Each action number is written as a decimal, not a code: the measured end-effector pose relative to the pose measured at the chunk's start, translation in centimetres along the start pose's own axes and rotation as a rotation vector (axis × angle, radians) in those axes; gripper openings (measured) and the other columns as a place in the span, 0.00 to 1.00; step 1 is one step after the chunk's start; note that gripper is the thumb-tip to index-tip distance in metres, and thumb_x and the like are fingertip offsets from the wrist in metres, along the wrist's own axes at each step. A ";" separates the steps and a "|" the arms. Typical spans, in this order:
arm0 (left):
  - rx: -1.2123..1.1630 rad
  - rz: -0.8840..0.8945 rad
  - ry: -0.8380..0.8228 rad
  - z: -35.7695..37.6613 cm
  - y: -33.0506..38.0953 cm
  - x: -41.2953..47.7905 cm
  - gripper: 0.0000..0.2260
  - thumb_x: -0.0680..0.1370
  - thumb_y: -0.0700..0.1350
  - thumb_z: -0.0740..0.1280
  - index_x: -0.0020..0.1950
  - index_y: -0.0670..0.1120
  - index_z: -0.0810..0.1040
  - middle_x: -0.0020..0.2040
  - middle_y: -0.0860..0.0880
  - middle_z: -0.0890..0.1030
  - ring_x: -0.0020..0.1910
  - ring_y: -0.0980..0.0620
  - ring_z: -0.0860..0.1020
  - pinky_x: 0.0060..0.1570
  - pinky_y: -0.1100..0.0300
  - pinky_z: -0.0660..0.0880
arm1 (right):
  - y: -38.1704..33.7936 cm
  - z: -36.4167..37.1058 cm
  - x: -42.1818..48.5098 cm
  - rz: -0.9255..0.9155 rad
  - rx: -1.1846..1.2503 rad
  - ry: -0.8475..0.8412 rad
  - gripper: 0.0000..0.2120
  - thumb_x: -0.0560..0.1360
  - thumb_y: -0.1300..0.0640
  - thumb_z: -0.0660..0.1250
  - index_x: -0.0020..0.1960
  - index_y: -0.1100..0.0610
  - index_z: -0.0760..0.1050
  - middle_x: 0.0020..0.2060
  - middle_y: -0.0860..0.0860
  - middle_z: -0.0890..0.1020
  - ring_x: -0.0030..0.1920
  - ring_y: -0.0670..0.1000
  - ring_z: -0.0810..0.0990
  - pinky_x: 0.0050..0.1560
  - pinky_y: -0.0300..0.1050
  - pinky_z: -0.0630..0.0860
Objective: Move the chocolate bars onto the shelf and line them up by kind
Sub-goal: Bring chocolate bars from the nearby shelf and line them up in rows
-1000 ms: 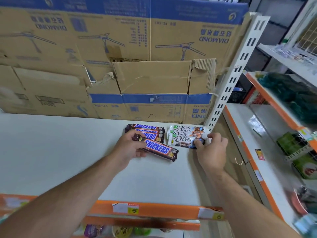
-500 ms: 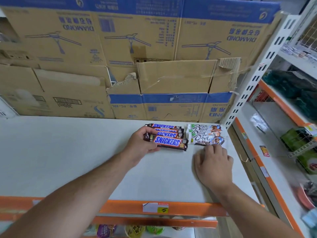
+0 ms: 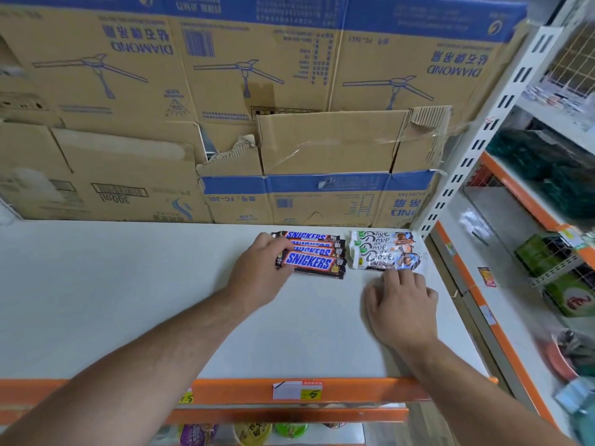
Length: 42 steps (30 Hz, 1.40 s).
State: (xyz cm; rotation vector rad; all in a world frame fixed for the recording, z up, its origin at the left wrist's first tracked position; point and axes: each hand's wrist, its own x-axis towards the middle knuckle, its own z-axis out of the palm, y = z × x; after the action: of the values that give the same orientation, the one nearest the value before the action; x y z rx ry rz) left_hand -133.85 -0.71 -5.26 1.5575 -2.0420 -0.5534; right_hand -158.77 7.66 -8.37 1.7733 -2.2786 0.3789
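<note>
Snickers bars [image 3: 310,254] sat right of centre on the shelf [image 3: 128,300], Dove bars [image 3: 384,251] just beside. My left hand [image 3: 257,272] gripped the front Snickers' end; my right hand [image 3: 401,304] lay flat, fingertips touching the Dove. I judged this the squaring-up step; next, nudge the edges flush.
</note>
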 end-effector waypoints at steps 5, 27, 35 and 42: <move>0.079 0.036 0.076 1.0 -1.0 -0.6 0.17 0.75 0.50 0.71 0.63 0.51 0.78 0.60 0.50 0.72 0.58 0.52 0.72 0.54 0.54 0.77 | -0.1 -0.3 -0.2 -0.006 0.019 0.009 0.11 0.74 0.48 0.59 0.44 0.55 0.72 0.41 0.54 0.77 0.46 0.59 0.73 0.43 0.52 0.68; 0.157 -0.143 0.105 -0.8 -0.3 -3.7 0.32 0.72 0.55 0.71 0.73 0.49 0.66 0.69 0.51 0.70 0.69 0.51 0.68 0.69 0.54 0.65 | -0.3 -1.6 -2.3 -0.112 0.061 -0.186 0.34 0.72 0.33 0.57 0.58 0.63 0.73 0.51 0.56 0.74 0.59 0.61 0.70 0.57 0.60 0.66; 0.336 -0.265 -0.053 -6.2 -4.3 -6.9 0.27 0.75 0.60 0.64 0.71 0.52 0.69 0.68 0.53 0.72 0.70 0.51 0.67 0.69 0.55 0.63 | -2.3 -4.0 -2.2 -0.071 0.043 -0.327 0.27 0.72 0.34 0.55 0.59 0.53 0.72 0.58 0.53 0.75 0.62 0.57 0.70 0.59 0.55 0.69; 0.322 -0.255 -0.040 -13.5 -10.8 -11.0 0.23 0.76 0.59 0.64 0.69 0.53 0.71 0.65 0.53 0.74 0.67 0.51 0.68 0.68 0.54 0.63 | -15.1 -7.7 -3.2 -0.237 0.119 -0.483 0.29 0.75 0.34 0.61 0.69 0.50 0.68 0.65 0.50 0.71 0.66 0.54 0.72 0.56 0.51 0.74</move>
State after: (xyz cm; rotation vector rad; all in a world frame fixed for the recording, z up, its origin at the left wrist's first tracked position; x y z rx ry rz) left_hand -114.93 6.94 -2.71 2.0292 -2.0516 -0.3591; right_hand -143.15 9.62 -1.29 2.3798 -2.3331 0.0408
